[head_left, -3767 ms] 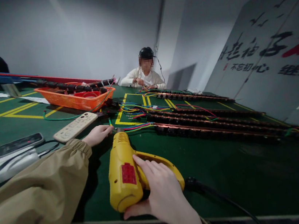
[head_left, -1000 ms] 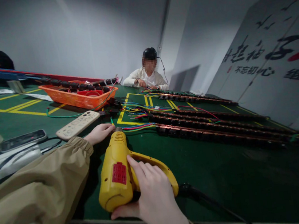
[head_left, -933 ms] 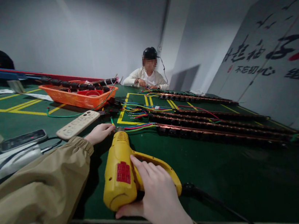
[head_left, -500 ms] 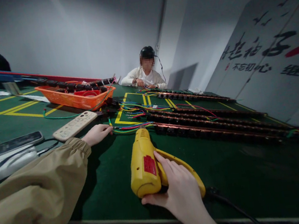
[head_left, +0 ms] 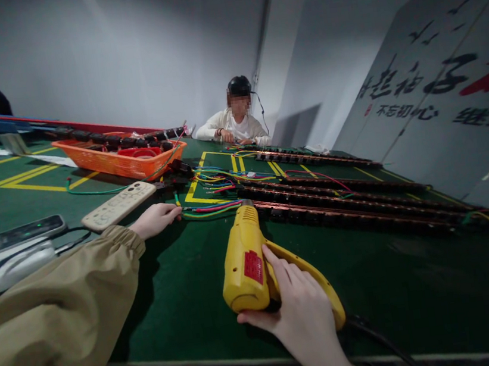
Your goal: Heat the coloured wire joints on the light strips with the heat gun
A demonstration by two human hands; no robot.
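Observation:
My right hand (head_left: 303, 304) is wrapped around a yellow heat gun (head_left: 243, 261), its nozzle pointing away from me at the near bundle of wires. My left hand (head_left: 157, 220) pinches the free ends of those coloured wires (head_left: 212, 209), which run red, blue and green-yellow into the closest busbar strip (head_left: 320, 212). The nozzle tip covers part of the spot where wires meet the strip; whether it touches them I cannot tell. Behind lie more strips with copper bars and black blocks, their loose wires (head_left: 217, 177) fanned out to the left.
An orange basket (head_left: 120, 163) holding black parts stands at the back left. Left of my hand lie a beige power strip (head_left: 119, 206), a phone-like device (head_left: 25, 234) and a white object (head_left: 12, 267). A co-worker (head_left: 240, 117) sits across the green table; another person is far left.
The heat gun in my right hand has moved right along the wires, its nozzle now at the strip's end. My left hand keeps its hold on the wires. The view has shifted slightly.

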